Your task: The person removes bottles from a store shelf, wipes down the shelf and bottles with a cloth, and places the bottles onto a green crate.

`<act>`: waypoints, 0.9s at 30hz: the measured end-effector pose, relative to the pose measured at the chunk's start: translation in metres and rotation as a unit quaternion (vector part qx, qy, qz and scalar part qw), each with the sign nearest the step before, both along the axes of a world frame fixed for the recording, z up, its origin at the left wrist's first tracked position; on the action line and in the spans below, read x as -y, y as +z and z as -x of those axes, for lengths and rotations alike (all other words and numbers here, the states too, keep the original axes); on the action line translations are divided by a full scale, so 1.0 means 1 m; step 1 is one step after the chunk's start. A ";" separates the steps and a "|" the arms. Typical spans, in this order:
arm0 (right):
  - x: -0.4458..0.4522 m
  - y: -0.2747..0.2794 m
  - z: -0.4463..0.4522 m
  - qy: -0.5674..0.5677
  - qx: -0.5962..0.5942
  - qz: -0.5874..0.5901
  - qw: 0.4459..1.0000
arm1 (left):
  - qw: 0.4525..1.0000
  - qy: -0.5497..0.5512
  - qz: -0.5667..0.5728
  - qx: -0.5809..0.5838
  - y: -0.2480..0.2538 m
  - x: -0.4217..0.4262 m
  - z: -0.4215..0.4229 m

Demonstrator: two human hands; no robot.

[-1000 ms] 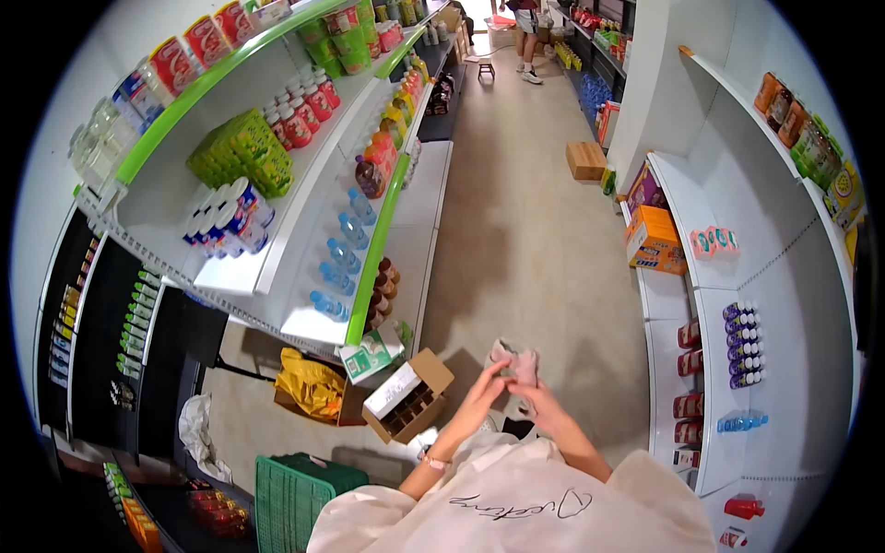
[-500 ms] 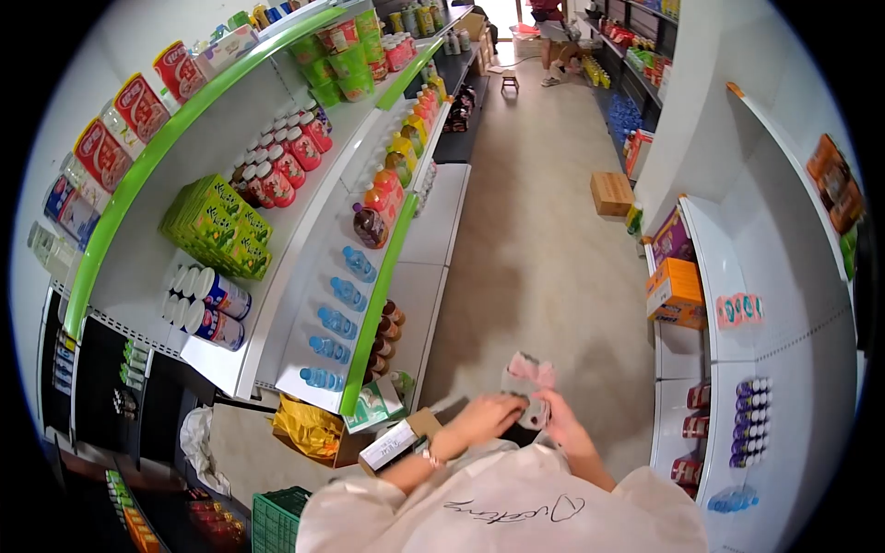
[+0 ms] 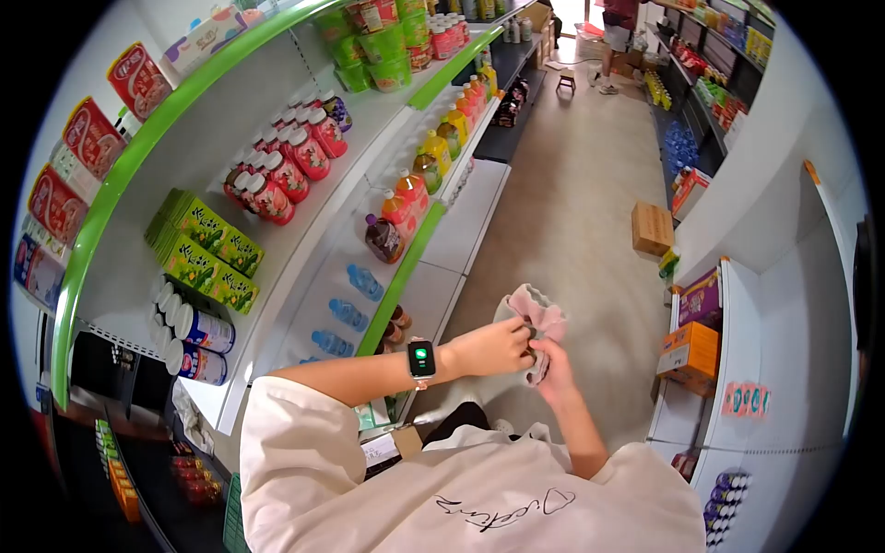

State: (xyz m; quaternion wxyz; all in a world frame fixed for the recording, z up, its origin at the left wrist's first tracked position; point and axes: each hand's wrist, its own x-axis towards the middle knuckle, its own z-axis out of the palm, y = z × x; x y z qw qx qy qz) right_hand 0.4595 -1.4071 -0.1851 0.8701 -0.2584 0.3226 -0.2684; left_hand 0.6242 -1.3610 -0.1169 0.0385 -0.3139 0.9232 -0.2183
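Note:
A pink and whitish-grey cloth [image 3: 542, 311] is bunched between my two hands, in front of my chest and over the aisle floor. My left hand [image 3: 490, 347] comes across from the left, its fingers curled on the cloth's near side. A smartwatch [image 3: 421, 359] with a lit screen sits on that wrist. My right hand [image 3: 555, 370] grips the lower part of the same cloth, with thumb and fingers bent around it. Part of the cloth is hidden behind the fingers.
To the left, a green-edged shelf [image 3: 184, 101] carries jars, green boxes [image 3: 207, 249] and cans. Bottles [image 3: 406, 198] line the tier below. On the right stand white shelves with an orange box [image 3: 690, 358]. Down the aisle are a carton [image 3: 653, 229], a small stool [image 3: 566, 81] and another person [image 3: 616, 37].
Both hands have lifted the cloth higher and farther forward. My left forearm now reaches across, showing the watch face. The view has shifted, and the far person stands more upright.

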 end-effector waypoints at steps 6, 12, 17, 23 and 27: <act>0.066 0.003 -0.077 -0.045 -0.003 -0.031 0.998 | 1.000 0.014 0.027 -0.008 -0.002 0.069 -0.062; 0.138 0.047 -0.157 -0.101 -0.034 -0.002 0.994 | 0.997 0.016 0.050 -0.050 0.008 0.152 -0.133; 0.216 0.026 -0.201 -0.058 -0.040 0.061 0.996 | 0.995 0.049 0.064 -0.067 0.014 0.211 -0.187; 0.241 0.061 -0.262 -0.053 -0.036 0.087 0.994 | 0.988 0.091 0.072 -0.101 0.012 0.240 -0.238; 0.260 0.043 -0.285 -0.012 0.012 0.059 0.998 | 0.983 0.128 0.072 -0.114 0.008 0.243 -0.258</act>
